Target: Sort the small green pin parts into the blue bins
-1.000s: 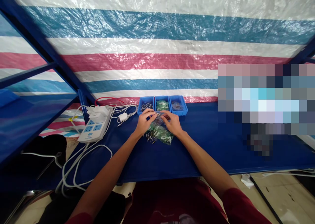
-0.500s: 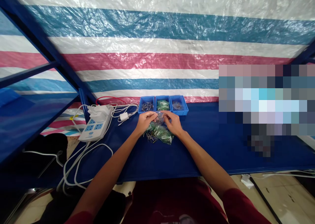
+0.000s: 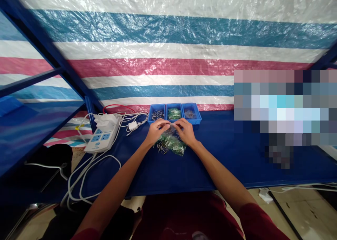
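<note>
A small clear plastic bag (image 3: 171, 130) hangs between my two hands, above a pile on the blue table. My left hand (image 3: 157, 130) pinches its upper left edge. On the other side my right hand (image 3: 185, 130) is closed on the upper right edge. Below lie green-tinted bags (image 3: 175, 146) and loose dark and silver pin-like pieces (image 3: 162, 148). Just behind my hands stand three joined blue bins: the left bin (image 3: 149, 117) holds pin-like pieces, the middle bin (image 3: 174, 121) green packets, the right bin (image 3: 196, 121) clear bags.
A white power strip (image 3: 101, 136) with plugs and tangled white cables (image 3: 86, 171) lies at the left of the blue table (image 3: 168, 178). A small white charger (image 3: 132, 125) sits near the bins. Blue frame posts (image 3: 50, 53) and a striped plastic sheet (image 3: 158, 67) stand behind. The right side is pixelated.
My fingertips have drawn closer together along the top of the clear bag, which now hangs lower beneath them. The pile and the bins look the same.
</note>
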{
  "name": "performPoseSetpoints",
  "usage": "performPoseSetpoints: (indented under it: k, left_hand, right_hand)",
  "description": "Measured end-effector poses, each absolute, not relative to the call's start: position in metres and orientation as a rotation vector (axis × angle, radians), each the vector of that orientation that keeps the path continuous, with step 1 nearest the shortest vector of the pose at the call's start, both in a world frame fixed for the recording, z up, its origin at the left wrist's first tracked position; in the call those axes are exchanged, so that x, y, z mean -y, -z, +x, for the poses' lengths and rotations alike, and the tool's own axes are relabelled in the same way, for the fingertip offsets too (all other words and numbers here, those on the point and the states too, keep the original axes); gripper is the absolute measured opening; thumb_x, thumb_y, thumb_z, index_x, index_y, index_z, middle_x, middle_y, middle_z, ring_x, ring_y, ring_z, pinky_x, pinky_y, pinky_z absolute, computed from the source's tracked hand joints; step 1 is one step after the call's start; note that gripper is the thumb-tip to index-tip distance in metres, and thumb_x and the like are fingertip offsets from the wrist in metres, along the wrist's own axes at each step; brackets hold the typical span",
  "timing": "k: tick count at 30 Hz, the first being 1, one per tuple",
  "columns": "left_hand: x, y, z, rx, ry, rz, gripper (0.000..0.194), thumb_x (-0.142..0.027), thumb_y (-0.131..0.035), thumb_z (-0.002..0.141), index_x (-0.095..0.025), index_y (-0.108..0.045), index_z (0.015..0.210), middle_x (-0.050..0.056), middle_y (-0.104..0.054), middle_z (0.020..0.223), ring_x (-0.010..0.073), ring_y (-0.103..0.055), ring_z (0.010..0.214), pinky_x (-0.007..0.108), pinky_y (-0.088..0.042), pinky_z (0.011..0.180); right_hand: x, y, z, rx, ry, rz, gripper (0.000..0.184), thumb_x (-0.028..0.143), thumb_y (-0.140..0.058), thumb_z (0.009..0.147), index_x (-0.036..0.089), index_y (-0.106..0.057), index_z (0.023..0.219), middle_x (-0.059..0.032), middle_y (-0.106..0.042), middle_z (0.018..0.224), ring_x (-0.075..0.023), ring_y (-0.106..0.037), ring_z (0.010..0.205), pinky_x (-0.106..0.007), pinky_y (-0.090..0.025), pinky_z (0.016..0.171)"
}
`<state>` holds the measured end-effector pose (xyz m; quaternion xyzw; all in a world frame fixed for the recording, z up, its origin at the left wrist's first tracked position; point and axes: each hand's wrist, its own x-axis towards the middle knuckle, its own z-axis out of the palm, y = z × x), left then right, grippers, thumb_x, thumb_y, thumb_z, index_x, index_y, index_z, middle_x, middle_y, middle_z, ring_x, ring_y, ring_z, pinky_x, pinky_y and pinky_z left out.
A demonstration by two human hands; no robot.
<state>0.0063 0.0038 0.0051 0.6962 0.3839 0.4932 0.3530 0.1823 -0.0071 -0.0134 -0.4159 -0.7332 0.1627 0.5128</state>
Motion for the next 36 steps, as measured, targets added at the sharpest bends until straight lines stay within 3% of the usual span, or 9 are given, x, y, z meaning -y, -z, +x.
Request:
performPoseSetpoints:
  k: [7, 11, 15, 19, 24, 28, 33, 36]
  left_hand:
    - [-0.007, -0.002, 0.003, -0.997, -1.275, 1.903, 0.025, -0.039, -0.071, 0.075, -0.017, -0.07, 0.088, 0.008, -0.067, 0.096, 0.0191, -0.064, 0.087, 0.028, -0.052, 0.071]
    - [-0.007, 0.001, 0.004, -1.049, -1.328, 1.766, 0.026, -0.041, -0.069, 0.076, -0.015, -0.067, 0.08, 0.005, -0.068, 0.08, 0.0153, -0.062, 0.068, 0.029, -0.051, 0.068]
    - [-0.007, 0.0, 0.004, -0.978, -1.331, 1.591, 0.035, -0.039, -0.074, 0.072, -0.016, -0.061, 0.096, -0.002, -0.063, 0.065, 0.0102, -0.055, 0.052, 0.023, -0.047, 0.056]
    - [-0.006, -0.004, 0.004, -0.937, -1.304, 1.529, 0.039, -0.04, -0.075, 0.071, -0.018, -0.055, 0.096, -0.005, -0.06, 0.059, 0.0086, -0.052, 0.046, 0.021, -0.043, 0.051]
    - [-0.006, -0.005, 0.005, -0.936, -1.28, 1.527, 0.034, -0.049, -0.064, 0.08, -0.016, -0.059, 0.086, -0.003, -0.056, 0.054, 0.0089, -0.049, 0.044, 0.022, -0.041, 0.048]
    - [-0.008, -0.005, 0.004, -0.994, -1.396, 1.51, 0.038, -0.053, -0.054, 0.086, -0.016, -0.06, 0.083, -0.001, -0.055, 0.058, 0.0084, -0.047, 0.045, 0.022, -0.038, 0.046]
    - [-0.007, -0.004, 0.005, -1.071, -1.4, 1.607, 0.035, -0.049, -0.054, 0.087, -0.016, -0.062, 0.079, -0.001, -0.056, 0.059, 0.0087, -0.047, 0.047, 0.021, -0.037, 0.046]
    - [-0.004, -0.002, 0.005, -1.118, -1.334, 1.774, 0.032, -0.045, -0.053, 0.088, -0.016, -0.064, 0.079, 0.0, -0.058, 0.061, 0.0097, -0.048, 0.049, 0.022, -0.039, 0.05]
  right_hand:
    - [0.006, 0.012, 0.182, 1.718, -0.549, -1.033, 0.028, 0.04, -0.052, 0.09, 0.019, -0.068, 0.082, -0.0042, -0.063, 0.076, -0.0156, -0.057, 0.065, -0.027, -0.048, 0.064]
    - [0.009, 0.01, 0.181, 1.739, -0.548, -1.025, 0.026, 0.036, -0.048, 0.092, 0.02, -0.068, 0.096, -0.005, -0.065, 0.081, -0.0163, -0.058, 0.068, -0.028, -0.05, 0.067]
    - [0.012, 0.011, 0.182, 1.801, -0.442, -0.973, 0.037, 0.022, -0.044, 0.09, 0.023, -0.057, 0.124, -0.0082, -0.061, 0.107, -0.0149, -0.059, 0.075, -0.029, -0.052, 0.07]
    - [0.01, 0.015, 0.182, 1.897, -0.325, -0.918, 0.035, 0.018, -0.047, 0.088, 0.024, -0.062, 0.119, -0.0106, -0.053, 0.12, -0.0173, -0.059, 0.087, -0.031, -0.053, 0.074]
    - [0.009, 0.014, 0.18, 1.774, -0.381, -0.98, 0.022, 0.031, -0.051, 0.09, 0.02, -0.07, 0.092, -0.0086, -0.062, 0.094, -0.0174, -0.06, 0.078, -0.032, -0.053, 0.073]
    - [0.003, 0.01, 0.18, 1.426, -0.783, -1.054, 0.026, 0.043, -0.061, 0.082, 0.018, -0.066, 0.075, -0.003, -0.064, 0.066, -0.0168, -0.061, 0.06, -0.031, -0.054, 0.062]
    - [-0.009, 0.006, 0.19, 0.821, -1.155, -0.968, 0.029, 0.042, -0.066, 0.075, 0.016, -0.064, 0.089, -0.0072, -0.072, 0.081, -0.0179, -0.068, 0.064, -0.032, -0.058, 0.063]
    - [-0.011, 0.007, 0.2, 0.878, -1.13, -1.1, 0.025, 0.036, -0.065, 0.073, 0.016, -0.064, 0.088, -0.0057, -0.071, 0.072, -0.0165, -0.064, 0.053, -0.029, -0.054, 0.052]
